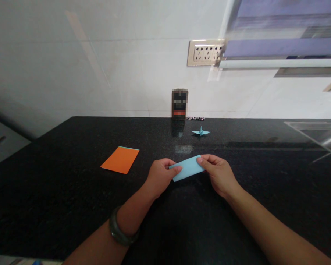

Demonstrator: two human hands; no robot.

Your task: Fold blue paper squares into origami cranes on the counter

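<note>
Gripping blue paper (188, 168): held at both ends as a plain oblong, slanting away toward its right end, over the middle of the dark countertop (57, 184); hard to tell whether touching the surface or lifted just clear.
Left hand (160, 176): clasping the paper's left end, thumb laid across the near face, fingers curled behind; wearing a dark bracelet (120, 235) above the wrist.
Right hand (222, 173): pinching the paper's right end at its far corner, thumb on top, fingers tucked beneath.
Orange paper (120, 162): lying flat toward the countertop's left edge, well apart from both hands, showing a blue-green sliver along its far side.
Paper bird (201, 132): standing with wings spread near the countertop's back edge, beyond the blue paper's right end.
Back edge: bearing a pixelated dark box (180, 105), upright by the wall (143, 73), and a beaded string (196, 119) just beside.
Folding work: judged early on the blue paper, seemingly folded down to an oblong but bare of finer shaping; counting one bird as complete, and the orange paper as unfolded.
</note>
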